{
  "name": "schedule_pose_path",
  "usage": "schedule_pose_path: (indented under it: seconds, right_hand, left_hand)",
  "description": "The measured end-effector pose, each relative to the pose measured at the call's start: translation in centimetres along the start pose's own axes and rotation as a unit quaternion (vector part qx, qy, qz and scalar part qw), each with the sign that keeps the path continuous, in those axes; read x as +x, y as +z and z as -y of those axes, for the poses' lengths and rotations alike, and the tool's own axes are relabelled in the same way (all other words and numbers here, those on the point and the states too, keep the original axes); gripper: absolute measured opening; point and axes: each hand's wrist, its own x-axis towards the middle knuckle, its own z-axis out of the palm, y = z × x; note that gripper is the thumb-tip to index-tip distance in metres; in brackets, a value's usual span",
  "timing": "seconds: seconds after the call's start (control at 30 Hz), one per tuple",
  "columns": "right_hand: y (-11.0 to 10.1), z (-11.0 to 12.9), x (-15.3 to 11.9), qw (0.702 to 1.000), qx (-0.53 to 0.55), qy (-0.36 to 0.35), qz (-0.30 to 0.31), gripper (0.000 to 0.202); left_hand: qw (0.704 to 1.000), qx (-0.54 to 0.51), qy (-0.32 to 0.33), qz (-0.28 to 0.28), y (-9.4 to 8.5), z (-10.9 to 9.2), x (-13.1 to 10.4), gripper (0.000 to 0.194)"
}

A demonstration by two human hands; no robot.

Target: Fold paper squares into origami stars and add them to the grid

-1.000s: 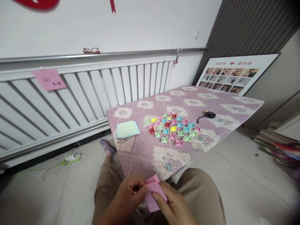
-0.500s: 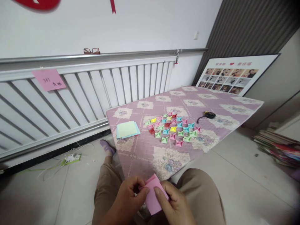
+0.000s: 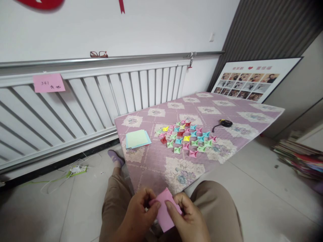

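Low at six o'clock is a pink paper (image 3: 166,215): the left hand (image 3: 141,209) pinches its nine-o'clock side, the right hand (image 3: 188,215) clamps its three-o'clock side, thumb on top; from it, small folded pieces (image 3: 186,138) (in many colours) lie at one o'clock, a paper stack (image 3: 138,138) at eleven

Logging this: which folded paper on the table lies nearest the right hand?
The pink piece at the front; every other piece there sits farther from the right hand.

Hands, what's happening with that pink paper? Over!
Left hand, right hand: both pinching the pink paper. Folded pieces farther off on the tablecloth. Nothing seen in the way.
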Motion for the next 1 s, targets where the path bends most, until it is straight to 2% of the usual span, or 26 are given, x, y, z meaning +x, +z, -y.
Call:
schedule_pose_path:
  seconds: [0.07,0.23,0.4,0.47,0.53,0.67,0.83,0.93,1.0]
  right_hand:
    - [0.1,0.0,0.0,1.000,0.008,0.006,0.000,0.032]
    - [0.2,-0.4,-0.1,0.999,0.029,0.020,0.003,0.033]
    - [0.4,-0.7,-0.1,0.996,0.079,0.044,-0.013,0.025]
    - [0.4,-0.5,0.0,0.993,0.101,0.061,-0.012,0.035]
    - [0.4,0.0,0.1,0.990,0.123,0.070,0.014,0.046]
    - [0.1,1.0,0.3,0.980,0.157,0.078,0.092,0.032]
    - [0.1,0.6,0.5,0.978,0.163,0.093,0.087,0.038]
    - [0.2,0.3,0.8,0.977,0.175,0.100,0.070,0.037]
    - [0.2,0.2,1.1,0.978,0.180,0.098,0.051,0.037]
  left_hand:
    - [1.000,-0.019,0.002,0.006,0.1,0.1,0.0,0.007]
    - [0.998,-0.055,0.007,0.008,0.3,0.7,-0.1,0.032]
    - [0.999,-0.032,0.012,0.005,0.2,0.9,-0.2,0.035]
    - [1.000,-0.023,0.017,0.003,0.2,0.8,-0.2,0.036]
    - [1.000,-0.015,0.024,-0.001,0.2,0.7,-0.1,0.037]
    - [0.999,-0.014,0.028,-0.004,0.1,0.6,0.0,0.040]
    - [0.992,-0.127,-0.018,0.008,0.1,0.9,0.3,0.053]
    - [0.977,-0.194,-0.066,0.054,0.7,0.9,0.4,0.044]
    - [0.974,-0.186,-0.089,0.093,1.3,1.0,0.4,0.032]
